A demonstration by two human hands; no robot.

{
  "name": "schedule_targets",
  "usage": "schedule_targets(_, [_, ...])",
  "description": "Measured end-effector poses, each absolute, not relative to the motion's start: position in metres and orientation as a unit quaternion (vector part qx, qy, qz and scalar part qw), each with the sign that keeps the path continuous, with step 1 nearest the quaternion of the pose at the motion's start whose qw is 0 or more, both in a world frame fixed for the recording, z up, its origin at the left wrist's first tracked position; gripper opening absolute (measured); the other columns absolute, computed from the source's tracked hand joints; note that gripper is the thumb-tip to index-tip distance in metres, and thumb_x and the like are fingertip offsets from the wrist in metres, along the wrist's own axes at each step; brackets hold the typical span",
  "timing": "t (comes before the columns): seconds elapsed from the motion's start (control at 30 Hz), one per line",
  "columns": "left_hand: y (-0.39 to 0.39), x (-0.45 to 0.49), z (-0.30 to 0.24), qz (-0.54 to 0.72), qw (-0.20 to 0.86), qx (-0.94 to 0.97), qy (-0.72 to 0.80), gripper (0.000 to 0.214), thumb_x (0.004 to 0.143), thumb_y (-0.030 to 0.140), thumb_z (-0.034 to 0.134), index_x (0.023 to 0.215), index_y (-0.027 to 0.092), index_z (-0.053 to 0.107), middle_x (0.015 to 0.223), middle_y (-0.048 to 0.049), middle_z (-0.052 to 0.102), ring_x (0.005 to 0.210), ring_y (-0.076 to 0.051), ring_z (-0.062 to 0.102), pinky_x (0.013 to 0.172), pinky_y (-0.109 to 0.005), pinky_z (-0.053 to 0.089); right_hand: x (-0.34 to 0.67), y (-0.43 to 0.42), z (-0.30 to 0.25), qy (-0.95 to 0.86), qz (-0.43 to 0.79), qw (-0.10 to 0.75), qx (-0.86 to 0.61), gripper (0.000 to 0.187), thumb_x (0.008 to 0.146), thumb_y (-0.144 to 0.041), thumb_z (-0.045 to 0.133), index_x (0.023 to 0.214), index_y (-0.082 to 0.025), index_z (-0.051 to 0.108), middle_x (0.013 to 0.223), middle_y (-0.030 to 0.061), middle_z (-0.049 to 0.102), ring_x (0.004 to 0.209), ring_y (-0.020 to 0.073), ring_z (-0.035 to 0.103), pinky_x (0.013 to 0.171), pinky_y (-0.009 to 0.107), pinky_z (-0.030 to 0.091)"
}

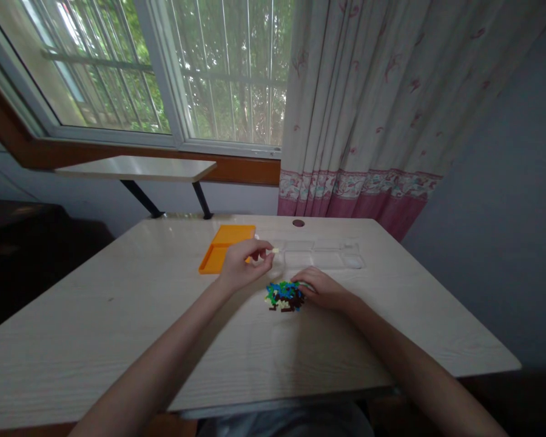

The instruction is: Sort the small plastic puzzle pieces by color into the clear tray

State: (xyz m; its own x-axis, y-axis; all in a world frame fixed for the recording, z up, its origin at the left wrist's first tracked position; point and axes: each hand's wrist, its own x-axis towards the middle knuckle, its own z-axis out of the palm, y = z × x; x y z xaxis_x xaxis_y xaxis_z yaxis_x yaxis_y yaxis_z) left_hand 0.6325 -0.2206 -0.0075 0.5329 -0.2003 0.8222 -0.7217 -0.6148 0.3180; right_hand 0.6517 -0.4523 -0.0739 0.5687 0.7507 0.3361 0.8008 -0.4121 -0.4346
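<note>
Between the thumb and fingertips of my left hand [244,265] is a small cream-coloured piece [275,250], held at the left end of a clear plastic compartment tray [313,251]. My right hand [321,287] rests at the right side of a pile of small plastic pieces [283,296] in blue, green, dark brown and cream. Its fingers are curled at the pile's edge, and whether they pinch a piece is hidden. An orange plastic case [230,235] lies behind and left of my left hand, partly covered by it.
Everything lies on a pale wood-grain table [131,315]. A raised white shelf [141,167] on black supports stands at the back left, below the window. A round dark cable hole [298,223] sits near the back edge, and a patterned curtain [346,145] hangs behind.
</note>
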Motion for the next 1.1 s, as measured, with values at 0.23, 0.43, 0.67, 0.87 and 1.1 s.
schedule_targets(0.23, [-0.225, 0.621, -0.036, 0.383, 0.338, 0.811, -0.285, 0.009, 0.072, 0.022, 0.056, 0.076, 0.015, 0.059, 0.049, 0.0048, 0.050, 0.043, -0.004, 0.045, 0.044, -0.014, 0.038, 0.652, -0.458, -0.065, -0.456, -0.041, 0.270, -0.847, 0.022, 0.084, -0.019, 0.041, 0.100, -0.016, 0.056, 0.096, 0.0075, 0.060, 0.092, 0.0167, 0.052, 0.085, 0.030, 0.039])
schedule_targets(0.43, [-0.221, 0.622, -0.042, 0.369, 0.322, 0.830, -0.267, 0.012, 0.074, 0.025, 0.054, 0.078, 0.015, 0.060, 0.049, 0.0048, 0.049, 0.043, -0.005, 0.044, 0.045, -0.015, 0.037, 0.649, -0.461, -0.061, -0.474, -0.046, 0.262, -0.839, 0.010, 0.078, -0.021, 0.051, 0.086, -0.016, 0.057, 0.081, 0.0050, 0.059, 0.081, 0.0161, 0.052, 0.075, 0.028, 0.041])
schedule_targets(0.67, [-0.223, 0.620, -0.042, 0.373, 0.317, 0.834, -0.254, 0.014, 0.074, 0.026, 0.053, 0.077, 0.014, 0.060, 0.048, 0.0045, 0.049, 0.042, -0.005, 0.045, 0.045, -0.015, 0.038, 0.638, -0.449, -0.063, -0.512, -0.036, 0.253, -0.820, 0.018, 0.078, -0.025, 0.053, 0.092, -0.016, 0.057, 0.082, 0.0048, 0.058, 0.080, 0.0161, 0.050, 0.072, 0.027, 0.040])
schedule_targets(0.87, [-0.222, 0.619, -0.043, 0.380, 0.316, 0.830, -0.260, 0.013, 0.075, 0.025, 0.054, 0.079, 0.015, 0.060, 0.049, 0.0049, 0.050, 0.042, -0.005, 0.045, 0.046, -0.014, 0.038, 0.634, -0.443, -0.063, -0.527, -0.046, 0.257, -0.809, 0.015, 0.079, -0.023, 0.051, 0.091, -0.017, 0.056, 0.082, 0.0051, 0.058, 0.081, 0.0166, 0.050, 0.075, 0.028, 0.039])
schedule_targets(1.1, [-0.222, 0.619, -0.043, 0.383, 0.319, 0.828, -0.257, 0.013, 0.075, 0.026, 0.053, 0.079, 0.015, 0.060, 0.049, 0.0046, 0.050, 0.042, -0.005, 0.045, 0.045, -0.014, 0.038, 0.634, -0.444, -0.064, -0.536, -0.039, 0.264, -0.801, 0.021, 0.076, -0.034, 0.059, 0.089, -0.018, 0.057, 0.081, 0.0053, 0.059, 0.080, 0.0163, 0.051, 0.074, 0.028, 0.039])
